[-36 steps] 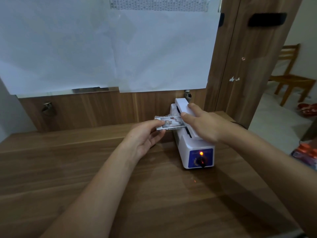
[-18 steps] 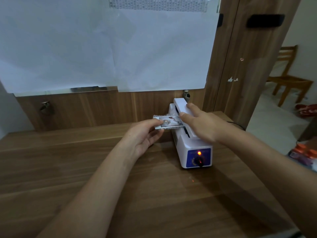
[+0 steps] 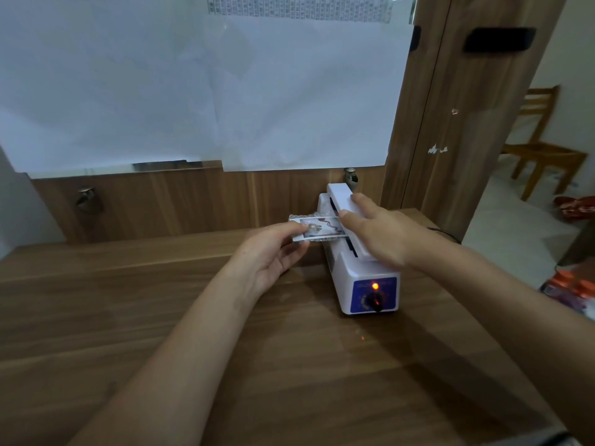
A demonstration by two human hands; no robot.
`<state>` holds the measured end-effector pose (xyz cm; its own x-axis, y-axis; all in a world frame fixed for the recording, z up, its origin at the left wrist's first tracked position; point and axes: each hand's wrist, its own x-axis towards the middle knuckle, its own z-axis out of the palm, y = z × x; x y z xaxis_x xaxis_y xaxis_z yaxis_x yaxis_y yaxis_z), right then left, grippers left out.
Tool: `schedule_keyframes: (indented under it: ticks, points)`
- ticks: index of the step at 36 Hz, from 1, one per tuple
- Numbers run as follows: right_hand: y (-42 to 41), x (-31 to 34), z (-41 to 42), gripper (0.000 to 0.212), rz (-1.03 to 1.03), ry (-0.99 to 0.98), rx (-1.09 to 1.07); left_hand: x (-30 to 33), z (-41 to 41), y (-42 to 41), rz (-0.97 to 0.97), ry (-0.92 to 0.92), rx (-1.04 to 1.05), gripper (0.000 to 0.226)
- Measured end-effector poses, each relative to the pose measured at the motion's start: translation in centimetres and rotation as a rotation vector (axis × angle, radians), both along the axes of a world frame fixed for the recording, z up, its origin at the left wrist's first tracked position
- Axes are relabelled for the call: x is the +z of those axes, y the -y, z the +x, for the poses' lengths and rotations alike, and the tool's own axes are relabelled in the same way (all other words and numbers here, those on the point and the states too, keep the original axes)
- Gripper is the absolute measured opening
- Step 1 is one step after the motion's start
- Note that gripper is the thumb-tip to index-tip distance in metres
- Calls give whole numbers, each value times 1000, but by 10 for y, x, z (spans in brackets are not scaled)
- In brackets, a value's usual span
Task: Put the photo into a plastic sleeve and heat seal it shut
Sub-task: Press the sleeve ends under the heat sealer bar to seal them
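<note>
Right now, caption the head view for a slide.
Right hand presses the heat sealer arm onto the sleeved photo held by left hand.

Wooden table (image 3: 128, 317) runs under and toward the camera from the grip. White paper sheets (image 3: 193, 91) hang on the wooden wall panel (image 3: 180, 201) above and behind it, one with a printed table (text unreadable). Metal knob (image 3: 86, 198) far left of the grip. Wooden chair (image 3: 541, 146) far right, red items (image 3: 576, 209) on floor.
</note>
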<state>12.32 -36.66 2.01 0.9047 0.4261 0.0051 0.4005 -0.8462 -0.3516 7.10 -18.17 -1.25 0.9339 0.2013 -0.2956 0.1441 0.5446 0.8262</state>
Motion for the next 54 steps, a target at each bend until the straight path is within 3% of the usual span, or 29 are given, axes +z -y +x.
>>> schedule_keyframes:
  ticks: [14,28,36,42,47,50,54]
  points:
    - [0,0,1,64,-24,-9,-6,-1,1,-1,-5,-1,-12,6]
    - [2,8,-4,73,110,-54,-52,-1,0,0,2,-7,-11,12]
    - [3,33,-8,61,492,-137,-210,-2,-1,-1,-7,-3,-27,10]
    - [2,59,-6,51,995,-461,-313,-2,0,-2,-3,-15,-32,8]
    - [1,73,-6,39,1214,-653,-212,-2,-1,-2,-5,-23,-35,7]
    - [-1,78,-4,50,1297,-733,-191,-1,-1,-2,-9,-26,-30,7]
    - [-2,84,-1,92,1269,-725,-204,-1,-1,-2,-14,-27,-29,7]
